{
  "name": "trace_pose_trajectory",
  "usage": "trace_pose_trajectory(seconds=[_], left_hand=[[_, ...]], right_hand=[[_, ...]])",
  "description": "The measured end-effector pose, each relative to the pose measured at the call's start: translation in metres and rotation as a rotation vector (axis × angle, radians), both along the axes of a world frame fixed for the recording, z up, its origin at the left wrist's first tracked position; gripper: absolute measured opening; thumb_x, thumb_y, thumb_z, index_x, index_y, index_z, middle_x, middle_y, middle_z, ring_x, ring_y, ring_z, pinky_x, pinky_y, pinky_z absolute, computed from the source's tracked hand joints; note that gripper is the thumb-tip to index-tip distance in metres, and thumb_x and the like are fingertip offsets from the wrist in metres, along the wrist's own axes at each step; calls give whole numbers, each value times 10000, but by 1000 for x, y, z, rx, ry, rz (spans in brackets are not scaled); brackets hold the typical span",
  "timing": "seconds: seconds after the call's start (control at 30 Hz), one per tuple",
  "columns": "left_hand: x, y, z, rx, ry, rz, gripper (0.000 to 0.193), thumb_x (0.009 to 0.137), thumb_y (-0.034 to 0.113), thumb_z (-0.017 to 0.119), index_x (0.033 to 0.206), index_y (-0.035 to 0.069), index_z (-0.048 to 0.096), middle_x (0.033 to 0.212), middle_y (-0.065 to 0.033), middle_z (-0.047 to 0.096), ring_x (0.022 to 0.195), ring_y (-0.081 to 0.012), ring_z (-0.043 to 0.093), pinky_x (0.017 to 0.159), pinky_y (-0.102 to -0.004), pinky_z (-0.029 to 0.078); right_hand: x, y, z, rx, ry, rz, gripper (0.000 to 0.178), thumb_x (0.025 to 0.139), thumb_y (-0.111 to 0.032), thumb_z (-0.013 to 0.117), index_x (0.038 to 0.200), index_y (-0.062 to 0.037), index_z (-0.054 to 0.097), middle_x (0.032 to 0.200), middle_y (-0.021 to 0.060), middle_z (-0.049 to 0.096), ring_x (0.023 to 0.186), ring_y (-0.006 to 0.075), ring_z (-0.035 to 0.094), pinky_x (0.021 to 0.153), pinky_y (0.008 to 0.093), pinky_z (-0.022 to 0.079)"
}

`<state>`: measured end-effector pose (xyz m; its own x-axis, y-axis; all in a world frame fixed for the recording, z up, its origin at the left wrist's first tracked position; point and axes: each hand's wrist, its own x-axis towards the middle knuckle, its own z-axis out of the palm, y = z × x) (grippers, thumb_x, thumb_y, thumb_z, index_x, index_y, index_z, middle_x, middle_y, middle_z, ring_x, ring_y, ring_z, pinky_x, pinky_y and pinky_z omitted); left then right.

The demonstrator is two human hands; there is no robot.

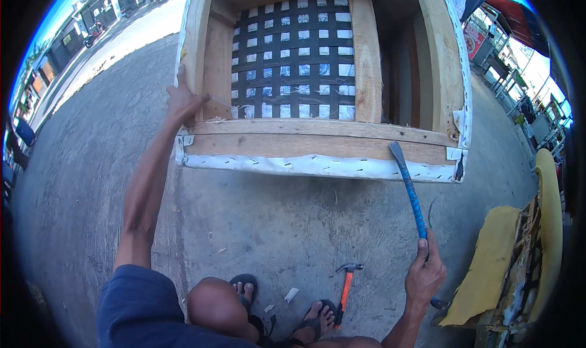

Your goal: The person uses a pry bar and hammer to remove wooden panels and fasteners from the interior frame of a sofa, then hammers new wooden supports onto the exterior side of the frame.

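— Saw the left hand [185, 101] anywhere?
— Found it left of centre in the upper half, clamped on the side rail [196, 55] of a wooden frame [293, 128].
— And placed that frame where?
— Put it across the upper middle, fitted with woven black straps [294, 73] and edged along the front with stapled white cloth [293, 164].
— Noticed the right hand [425, 273]?
— Spotted it at lower right, wrapped round a blue-handled pry bar [412, 198]. Traced the flat tip up to the front boards; couldn't tell touching from hovering.
— Saw anything else?
— Noted an orange-handled hammer [347, 292] at bottom centre-right and yellow padding [488, 256] at far lower right.
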<state>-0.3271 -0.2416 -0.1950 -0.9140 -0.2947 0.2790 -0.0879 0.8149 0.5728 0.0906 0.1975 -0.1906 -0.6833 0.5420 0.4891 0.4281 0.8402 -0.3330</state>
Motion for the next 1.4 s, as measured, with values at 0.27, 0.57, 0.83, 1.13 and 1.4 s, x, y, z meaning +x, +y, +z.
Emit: trace_pose_trajectory(seconds=[0.27, 0.57, 0.83, 1.13, 1.4], left_hand=[[203, 42, 30, -94, -54, -356, 928, 942, 498, 677, 1581, -32, 264, 1273, -397, 570, 1131, -482, 658, 970, -501, 533], [219, 26, 17, -334, -267, -340, 625, 1022, 451, 573, 1397, -46, 533, 1223, -248, 649, 1075, -369, 687, 801, -476, 564], [178, -13, -53, -149, 324, -648, 495, 1022, 458, 564, 1391, 129, 590, 1469, -176, 471, 1453, -375, 352, 1195, -482, 319], [175, -8, -67, -50, 386, -698, 463, 984, 496, 607, 1308, 167, 643, 1439, -149, 525, 1484, -386, 321, 1232, -553, 181], [173, -14, -69, -3, 384, -686, 457, 968, 507, 627, 1308, 202, 641, 1435, -116, 527, 1497, -350, 313, 1247, -547, 156]], right_hand=[[-44, 43, 101, 14, -138, -125, 427, 1063, -371, 565, 1357, -76, 658, 1182, 247, 699, 1112, 372, 692, 881, 460, 520], [1, -47, 148, 517, -134, 341, 417, 924, -199, 749, 1336, -246, 713, 715, 35, 485, 557, 165, 432, 525, 378, 359], [-20, -139, 191, 811, -317, 469, 481, 862, -124, 783, 1318, -261, 720, 707, 54, 494, 544, 207, 501, 529, 394, 387], [-73, -224, 225, 1158, -517, 558, 333, 918, -277, 735, 1250, -275, 743, 690, 11, 534, 518, 157, 531, 454, 345, 371], [-103, -291, 246, 1215, -637, 565, 250, 912, -216, 757, 1160, -213, 787, 652, 9, 575, 497, 142, 495, 470, 345, 380]])
